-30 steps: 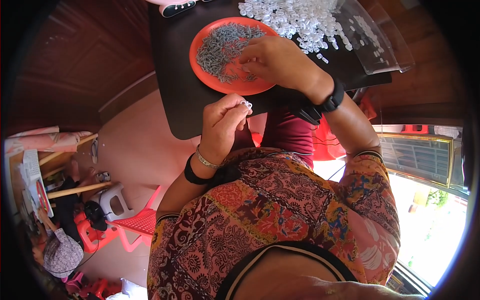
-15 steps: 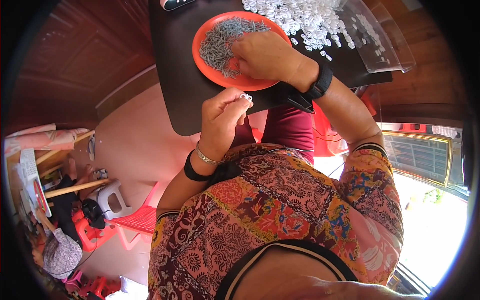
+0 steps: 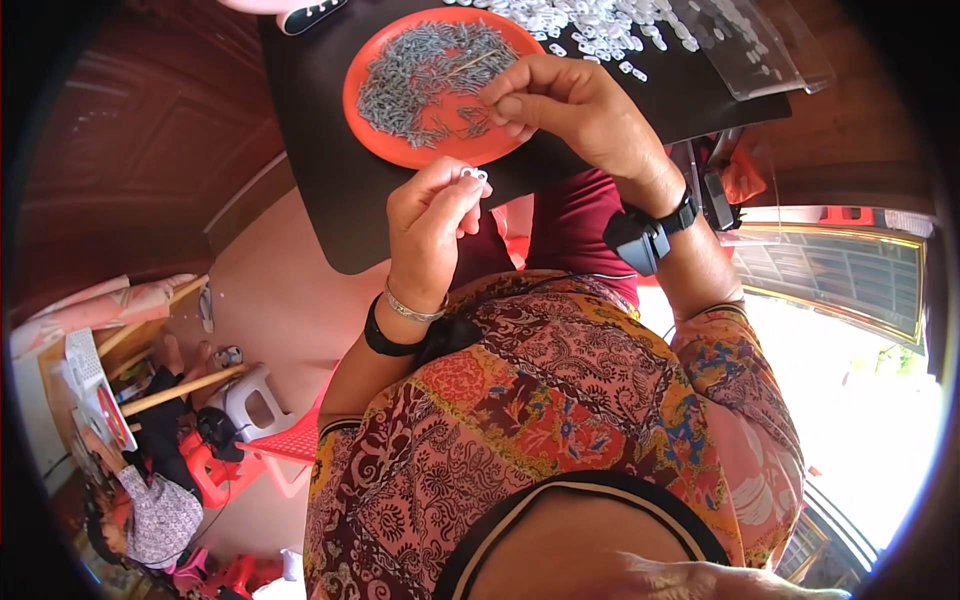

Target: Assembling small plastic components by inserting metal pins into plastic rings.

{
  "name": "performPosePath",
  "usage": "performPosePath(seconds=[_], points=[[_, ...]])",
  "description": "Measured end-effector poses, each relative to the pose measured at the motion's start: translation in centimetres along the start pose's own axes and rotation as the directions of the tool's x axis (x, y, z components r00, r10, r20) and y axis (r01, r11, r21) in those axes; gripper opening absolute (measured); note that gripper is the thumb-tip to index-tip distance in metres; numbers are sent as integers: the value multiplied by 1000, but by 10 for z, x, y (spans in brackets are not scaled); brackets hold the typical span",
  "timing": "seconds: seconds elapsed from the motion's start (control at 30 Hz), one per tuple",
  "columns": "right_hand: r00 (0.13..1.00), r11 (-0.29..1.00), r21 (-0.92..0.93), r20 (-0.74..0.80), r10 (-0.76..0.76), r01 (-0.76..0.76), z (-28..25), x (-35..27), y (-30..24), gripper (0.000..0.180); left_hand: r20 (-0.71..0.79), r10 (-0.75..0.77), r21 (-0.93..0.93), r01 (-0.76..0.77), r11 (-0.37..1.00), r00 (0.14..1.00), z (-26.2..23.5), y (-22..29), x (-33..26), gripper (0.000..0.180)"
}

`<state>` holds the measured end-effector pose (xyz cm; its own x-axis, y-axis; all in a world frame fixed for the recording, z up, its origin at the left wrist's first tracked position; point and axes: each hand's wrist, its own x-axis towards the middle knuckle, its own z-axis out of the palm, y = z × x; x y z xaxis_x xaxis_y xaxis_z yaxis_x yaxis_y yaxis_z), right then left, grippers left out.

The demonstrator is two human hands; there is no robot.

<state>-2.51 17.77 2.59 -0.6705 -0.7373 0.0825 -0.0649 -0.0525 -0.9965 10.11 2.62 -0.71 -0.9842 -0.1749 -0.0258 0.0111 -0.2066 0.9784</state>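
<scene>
My left hand (image 3: 432, 215) is closed in a pinch on a small white plastic piece (image 3: 474, 175) with round holes, just off the near rim of an orange plate (image 3: 364, 130). On the plate lies a heap of small grey screws (image 3: 400, 90), thinner toward its near right. My right hand (image 3: 570, 105) is over the plate's right side, thumb and fingers pinched together; whatever is between the tips is too small to make out. A thin pale stick (image 3: 472, 64) shows beside those fingertips, across the screws.
Many white plastic pieces (image 3: 610, 30) lie loose on the dark table (image 3: 325, 185), beside a clear plastic tray (image 3: 765, 80). A shoe (image 3: 310, 15) shows at the far left edge. At left, a person (image 3: 160, 510) sits near a red chair (image 3: 285, 445) and a grey stool (image 3: 262, 400).
My right hand has lifted out of the screws and drawn back to the plate's right side, fingers pinched. The left hand keeps its white piece. The whole view has shifted slightly.
</scene>
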Motion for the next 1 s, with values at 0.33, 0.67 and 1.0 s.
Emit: performPosePath(seconds=[0.33, 0.67, 1.0], points=[[991, 991, 83, 95, 94, -102, 14, -18, 7, 14, 28, 25, 41, -26, 999, 999, 3, 5, 1, 20], [997, 995, 93, 73, 26, -33, 19, -18, 12, 14, 47, 12, 4, -12, 1000, 999, 2, 7, 1, 15], [997, 1000, -2, 73, -10, 11, 23, -21, 15, 12, 40, 9, 58, -11, 998, 999, 3, 2, 1, 18]])
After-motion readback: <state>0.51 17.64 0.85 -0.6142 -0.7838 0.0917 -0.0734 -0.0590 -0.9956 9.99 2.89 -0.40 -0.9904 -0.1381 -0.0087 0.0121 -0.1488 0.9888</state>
